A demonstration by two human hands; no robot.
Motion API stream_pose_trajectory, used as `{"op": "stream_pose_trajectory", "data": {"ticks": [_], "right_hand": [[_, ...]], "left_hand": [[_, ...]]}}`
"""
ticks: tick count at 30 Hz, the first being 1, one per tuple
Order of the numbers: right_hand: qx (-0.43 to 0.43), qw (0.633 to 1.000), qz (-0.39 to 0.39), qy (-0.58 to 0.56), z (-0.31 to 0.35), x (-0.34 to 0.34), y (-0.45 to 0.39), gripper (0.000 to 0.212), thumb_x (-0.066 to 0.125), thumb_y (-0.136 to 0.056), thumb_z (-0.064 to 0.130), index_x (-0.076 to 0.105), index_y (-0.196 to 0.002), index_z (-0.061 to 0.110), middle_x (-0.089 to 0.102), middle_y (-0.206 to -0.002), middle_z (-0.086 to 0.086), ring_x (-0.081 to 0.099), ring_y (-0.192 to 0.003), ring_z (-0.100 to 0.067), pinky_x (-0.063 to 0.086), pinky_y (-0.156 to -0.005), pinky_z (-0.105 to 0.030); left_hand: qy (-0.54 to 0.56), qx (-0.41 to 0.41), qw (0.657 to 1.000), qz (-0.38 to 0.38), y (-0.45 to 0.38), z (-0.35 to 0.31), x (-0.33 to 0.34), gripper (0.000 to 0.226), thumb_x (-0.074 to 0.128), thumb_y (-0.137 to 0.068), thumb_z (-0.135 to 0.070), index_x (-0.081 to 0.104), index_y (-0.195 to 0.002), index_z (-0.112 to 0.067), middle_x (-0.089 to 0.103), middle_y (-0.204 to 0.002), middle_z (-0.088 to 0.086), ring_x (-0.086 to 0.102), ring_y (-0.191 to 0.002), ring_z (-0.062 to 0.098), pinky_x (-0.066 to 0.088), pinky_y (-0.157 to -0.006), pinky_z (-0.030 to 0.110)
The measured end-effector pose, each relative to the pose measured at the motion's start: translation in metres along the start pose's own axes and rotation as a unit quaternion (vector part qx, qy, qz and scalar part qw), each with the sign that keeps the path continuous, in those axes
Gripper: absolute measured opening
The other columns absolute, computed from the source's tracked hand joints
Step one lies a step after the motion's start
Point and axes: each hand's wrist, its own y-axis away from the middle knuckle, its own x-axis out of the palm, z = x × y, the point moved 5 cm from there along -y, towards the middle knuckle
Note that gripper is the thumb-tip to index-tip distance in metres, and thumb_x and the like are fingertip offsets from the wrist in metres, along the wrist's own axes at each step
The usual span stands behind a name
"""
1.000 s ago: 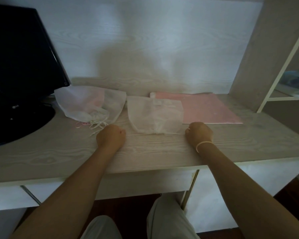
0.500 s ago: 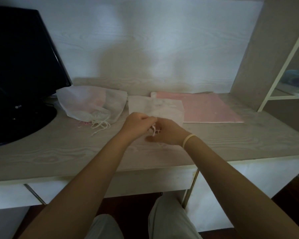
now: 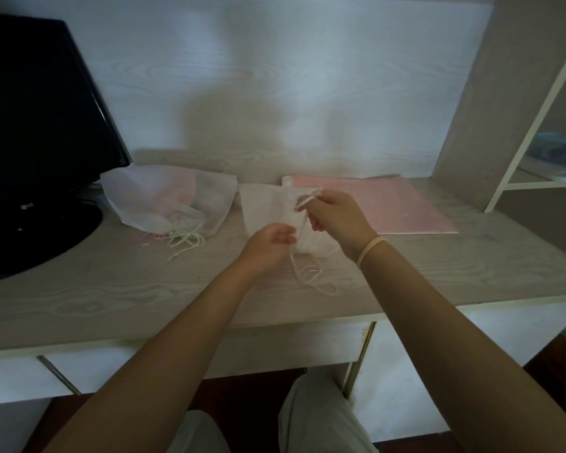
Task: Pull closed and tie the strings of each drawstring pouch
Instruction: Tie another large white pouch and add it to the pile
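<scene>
Pinching a loop of string (image 3: 307,201) up and away in the right hand (image 3: 335,220), likely to wind a knot clear of the cloth. Gripping the same cord lower down with the left hand (image 3: 268,245), fingers curled, probably as an anchor. Between and just beyond both hands, the white pouch (image 3: 272,210), its slack string ends (image 3: 314,277) trailing nearer the body. Further left of the left hand, a heap of other pouches (image 3: 164,204), seemingly set aside; right of the right hand, a pink sheet (image 3: 389,207).

White pouch (image 3: 268,210) flat on desk, strings (image 3: 311,276) loose, tied pouches (image 3: 167,204) left
</scene>
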Motion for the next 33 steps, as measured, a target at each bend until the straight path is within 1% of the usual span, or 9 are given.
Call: {"op": "stream_pose_trajectory", "data": {"ticks": [3, 7, 10, 13, 17, 21, 23, 27, 33], "right_hand": [[0.034, 0.994, -0.043, -0.093, 0.000, -0.012, -0.013, 0.020, 0.057, -0.084, 0.011, 0.069, -0.098, 0.002, 0.069, -0.082, -0.011, 0.065, -0.073, -0.022, 0.051, -0.068, -0.033], [0.082, 0.989, -0.099, -0.079, -0.028, -0.030, -0.026, 0.061, 0.060, -0.088, 0.015, 0.033, -0.143, 0.013, 0.053, -0.129, -0.009, 0.059, -0.107, -0.023, 0.051, -0.095, -0.040], [0.148, 0.976, 0.008, 0.160, -0.041, -0.023, -0.021, 0.032, 0.057, -0.091, 0.014, 0.055, -0.121, 0.004, 0.065, -0.106, -0.012, 0.068, -0.090, -0.028, 0.058, -0.082, -0.041], [0.200, 0.894, 0.169, 0.365, -0.054, -0.001, -0.003, 0.028, 0.051, -0.094, 0.024, 0.069, -0.085, 0.004, 0.070, -0.076, -0.009, 0.069, -0.070, -0.023, 0.056, -0.068, -0.033], [0.131, 0.858, 0.052, 0.494, -0.059, 0.002, -0.002, 0.036, 0.056, -0.087, 0.045, 0.066, -0.102, 0.014, 0.067, -0.098, -0.006, 0.065, -0.092, -0.024, 0.043, -0.071, -0.029], [0.083, 0.845, 0.015, 0.528, -0.060, 0.008, 0.005, 0.025, 0.054, -0.091, 0.028, 0.063, -0.107, 0.010, 0.065, -0.107, -0.009, 0.064, -0.099, -0.028, 0.047, -0.076, -0.033], [0.080, 0.859, 0.023, 0.506, -0.064, 0.011, 0.005, 0.024, 0.054, -0.090, 0.025, 0.064, -0.103, 0.008, 0.065, -0.103, -0.010, 0.063, -0.097, -0.030, 0.048, -0.077, -0.033], [0.103, 0.937, 0.091, 0.321, -0.064, 0.018, -0.001, 0.028, 0.056, -0.088, 0.022, 0.057, -0.063, 0.010, 0.055, -0.065, -0.003, 0.054, -0.068, -0.021, 0.038, -0.066, -0.029], [0.051, 0.983, 0.127, 0.122, -0.022, 0.009, 0.007, 0.027, 0.054, -0.083, 0.019, 0.070, -0.080, -0.002, 0.068, -0.075, -0.008, 0.056, -0.067, -0.011, 0.047, -0.071, -0.025]], "left_hand": [[-0.058, 0.026, 0.998, -0.012, -0.004, 0.001, 0.001, 0.025, 0.066, -0.087, -0.007, 0.072, -0.110, -0.014, 0.070, -0.108, -0.002, 0.063, -0.101, 0.012, 0.046, -0.081, 0.015], [-0.129, 0.048, 0.990, -0.015, -0.007, -0.006, 0.008, 0.019, 0.070, -0.089, -0.024, 0.075, -0.096, -0.008, 0.070, -0.097, 0.004, 0.063, -0.090, 0.016, 0.047, -0.084, 0.027], [-0.130, 0.038, 0.990, -0.030, -0.009, -0.006, 0.007, 0.020, 0.070, -0.089, -0.025, 0.076, -0.099, -0.009, 0.071, -0.099, 0.002, 0.062, -0.088, 0.014, 0.047, -0.082, 0.025], [-0.106, 0.034, 0.991, -0.069, -0.012, -0.004, 0.000, 0.023, 0.071, -0.088, -0.026, 0.076, -0.104, -0.011, 0.074, -0.102, 0.001, 0.064, -0.090, 0.013, 0.047, -0.083, 0.024], [-0.076, 0.047, 0.992, -0.095, -0.013, -0.010, 0.002, 0.022, 0.072, -0.086, -0.028, 0.077, -0.101, -0.013, 0.074, -0.097, -0.001, 0.066, -0.090, 0.011, 0.049, -0.083, 0.024], [-0.020, 0.048, 0.996, -0.079, -0.011, -0.014, 0.009, 0.015, 0.072, -0.085, -0.027, 0.079, -0.093, -0.017, 0.075, -0.090, -0.003, 0.065, -0.079, 0.006, 0.049, -0.075, 0.023], [0.009, 0.047, 0.996, -0.073, -0.010, -0.013, 0.008, 0.010, 0.072, -0.084, -0.026, 0.078, -0.087, -0.018, 0.075, -0.086, -0.002, 0.068, -0.079, 0.012, 0.056, -0.080, 0.031], [0.009, 0.057, 0.996, -0.061, -0.010, -0.014, 0.001, 0.012, 0.070, -0.087, -0.022, 0.075, -0.077, -0.025, 0.075, -0.081, -0.005, 0.071, -0.083, 0.016, 0.058, -0.086, 0.039], [-0.076, 0.092, 0.991, -0.068, -0.015, -0.011, -0.004, 0.017, 0.065, -0.091, -0.025, 0.076, -0.081, -0.017, 0.072, -0.071, -0.002, 0.067, -0.067, 0.014, 0.057, -0.075, 0.037]]}}
